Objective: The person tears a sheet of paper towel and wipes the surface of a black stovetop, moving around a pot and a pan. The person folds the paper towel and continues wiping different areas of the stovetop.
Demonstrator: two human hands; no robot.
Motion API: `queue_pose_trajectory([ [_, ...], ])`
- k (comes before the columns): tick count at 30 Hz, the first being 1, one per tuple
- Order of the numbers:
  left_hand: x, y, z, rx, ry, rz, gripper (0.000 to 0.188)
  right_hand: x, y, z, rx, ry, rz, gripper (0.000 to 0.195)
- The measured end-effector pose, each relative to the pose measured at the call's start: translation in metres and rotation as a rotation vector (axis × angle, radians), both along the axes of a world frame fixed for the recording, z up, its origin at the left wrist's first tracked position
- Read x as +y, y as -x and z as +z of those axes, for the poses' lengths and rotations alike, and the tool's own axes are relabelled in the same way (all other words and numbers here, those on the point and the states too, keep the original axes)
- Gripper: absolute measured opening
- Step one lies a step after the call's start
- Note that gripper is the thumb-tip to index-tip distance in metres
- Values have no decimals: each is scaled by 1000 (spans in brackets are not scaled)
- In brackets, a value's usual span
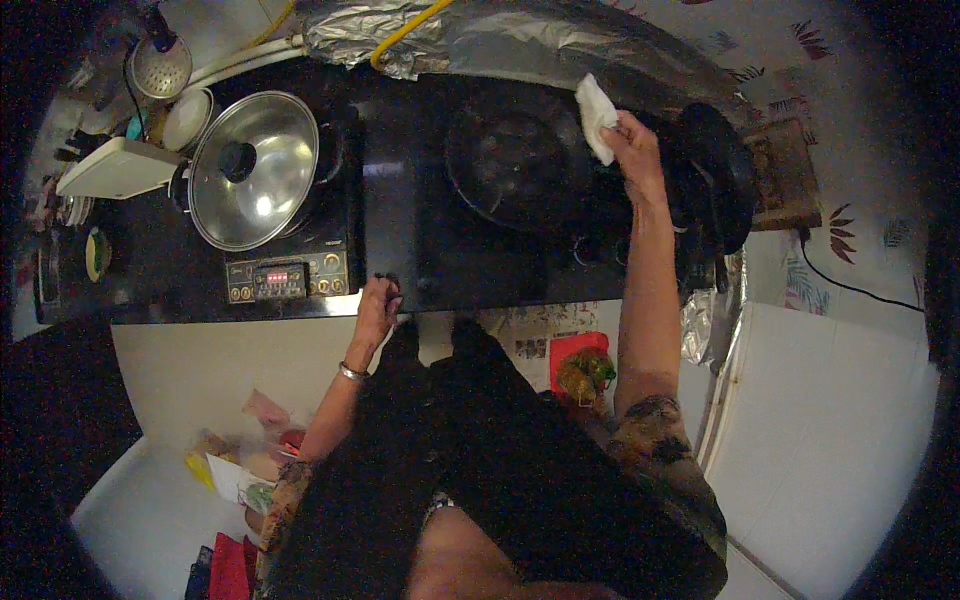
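My right hand (636, 154) holds a white cloth or paper wipe (598, 120) above the far right part of the black stove (420, 247). A dark round burner area (517, 161) lies to the left of the cloth. At the counter's front edge is my left hand (379, 306), its fingers curled; whether it holds something small cannot be made out. To the left of that hand stands an induction cooker (289, 279) with a lit red display. A pot with a shiny domed metal lid (277, 172) and black knob sits on it.
Crumpled aluminium foil (525, 49) lines the wall behind, with a yellow hose (409, 34) before it. Dark cookware (712, 176) stands at the right. At the left are a white board (120, 169), a skimmer (161, 66) and a small dish (97, 255).
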State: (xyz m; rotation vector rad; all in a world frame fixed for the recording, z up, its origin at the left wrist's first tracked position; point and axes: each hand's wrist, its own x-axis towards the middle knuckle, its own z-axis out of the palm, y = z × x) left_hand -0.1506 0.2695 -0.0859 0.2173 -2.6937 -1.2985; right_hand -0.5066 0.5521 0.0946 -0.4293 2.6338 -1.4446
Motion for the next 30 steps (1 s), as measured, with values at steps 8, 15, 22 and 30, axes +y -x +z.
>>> queue_pose_trajectory([
  [8,10,-7,70,-59,-159,1,21,-38,-70,17,-560,854,173,36],
  [15,6,37,152,-21,-327,-8,29,-61,-111,0,-636,833,240,43],
  [22,21,104,197,82,-973,115,31,-76,-144,-1,-799,760,309,25],
  [30,25,122,179,-5,-955,75,28,-78,-153,-11,-620,402,358,15],
])
